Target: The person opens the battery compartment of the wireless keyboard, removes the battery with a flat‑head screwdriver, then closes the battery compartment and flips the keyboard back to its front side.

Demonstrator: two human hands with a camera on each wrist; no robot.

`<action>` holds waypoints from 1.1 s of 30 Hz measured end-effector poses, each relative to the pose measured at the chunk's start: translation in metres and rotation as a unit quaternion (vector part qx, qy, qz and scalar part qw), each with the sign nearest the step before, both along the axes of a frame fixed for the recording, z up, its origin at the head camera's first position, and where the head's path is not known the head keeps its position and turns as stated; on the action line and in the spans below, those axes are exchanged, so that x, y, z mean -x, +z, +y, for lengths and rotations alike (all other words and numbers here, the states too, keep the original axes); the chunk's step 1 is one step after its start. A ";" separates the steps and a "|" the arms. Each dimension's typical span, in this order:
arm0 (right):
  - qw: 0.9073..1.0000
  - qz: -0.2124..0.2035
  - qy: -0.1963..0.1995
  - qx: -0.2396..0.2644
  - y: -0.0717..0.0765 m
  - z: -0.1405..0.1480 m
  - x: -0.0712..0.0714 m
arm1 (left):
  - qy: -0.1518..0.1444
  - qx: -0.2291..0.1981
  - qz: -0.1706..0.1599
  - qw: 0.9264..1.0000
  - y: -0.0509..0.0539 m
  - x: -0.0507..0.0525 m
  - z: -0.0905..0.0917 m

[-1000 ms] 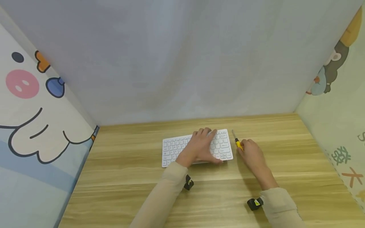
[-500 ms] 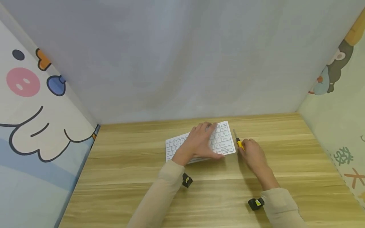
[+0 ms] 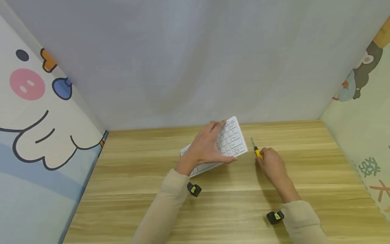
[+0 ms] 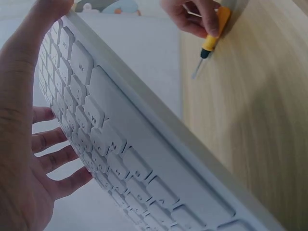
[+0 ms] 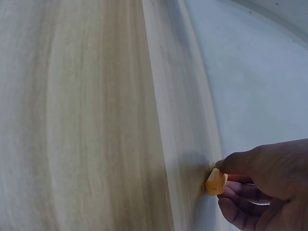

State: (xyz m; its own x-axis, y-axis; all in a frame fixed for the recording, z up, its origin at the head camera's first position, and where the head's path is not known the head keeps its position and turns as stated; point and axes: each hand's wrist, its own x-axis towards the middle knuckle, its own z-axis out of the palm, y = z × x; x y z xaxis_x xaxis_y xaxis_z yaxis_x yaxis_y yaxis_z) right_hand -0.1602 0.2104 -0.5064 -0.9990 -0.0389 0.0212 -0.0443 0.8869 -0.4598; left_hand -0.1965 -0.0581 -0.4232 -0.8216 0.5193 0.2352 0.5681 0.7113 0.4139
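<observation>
A white keyboard (image 3: 233,137) with white keys is tilted over the table, its right end raised. My left hand (image 3: 204,146) grips it across its width, thumb at the near long edge and fingers at the far edge. In the left wrist view the keyboard (image 4: 120,144) slants close to the camera, and several fingers show behind its far edge. To the right, my right hand (image 3: 272,166) holds a screwdriver (image 3: 258,154) by its yellow and black handle, the thin metal shaft pointing away from me. The right wrist view shows only the yellow handle end (image 5: 215,184) between thumb and fingers.
The wood-grain table (image 3: 146,203) runs back to a plain pale wall (image 3: 182,67). Side panels with cartoon prints stand left (image 3: 36,135) and right (image 3: 359,135). A black camera mount sits at each wrist.
My left hand has lifted the keyboard off its flat position, raising and turning its right end away from me. The right hand with the screwdriver has stayed nearly still.
</observation>
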 end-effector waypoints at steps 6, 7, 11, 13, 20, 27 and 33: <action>1.000 -0.002 0.008 0.005 -0.002 0.002 -0.001 | -0.001 -0.066 -0.025 0.997 0.010 -0.001 -0.014; 1.000 -0.002 0.009 0.006 -0.003 0.002 -0.001 | -0.002 -0.076 -0.028 0.997 0.012 -0.002 -0.017; 1.000 -0.003 0.013 0.006 -0.003 0.003 -0.001 | 0.001 -0.100 -0.034 0.994 0.016 -0.003 -0.024; 1.000 -0.003 0.012 0.008 -0.002 0.004 -0.001 | 0.000 -0.112 -0.032 0.993 0.018 -0.003 -0.026; 1.000 -0.004 0.009 0.004 0.000 0.007 -0.003 | -0.022 -0.162 -0.035 0.986 0.019 -0.004 -0.030; 1.000 0.030 0.007 -0.003 0.001 0.005 -0.002 | -0.042 -0.219 -0.048 0.974 0.022 -0.005 -0.037; 0.997 0.067 0.017 0.020 0.006 0.002 0.000 | -0.044 -0.252 -0.048 0.966 0.028 -0.007 -0.042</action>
State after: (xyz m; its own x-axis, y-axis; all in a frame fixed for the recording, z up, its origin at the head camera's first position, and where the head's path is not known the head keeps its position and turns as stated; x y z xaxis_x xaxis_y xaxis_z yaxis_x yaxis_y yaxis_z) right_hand -0.1600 0.2124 -0.5009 -0.9852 -0.0687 0.1573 -0.1375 0.8647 -0.4831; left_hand -0.1893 -0.0997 -0.3952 -0.8104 0.4275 0.4006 0.5586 0.3577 0.7483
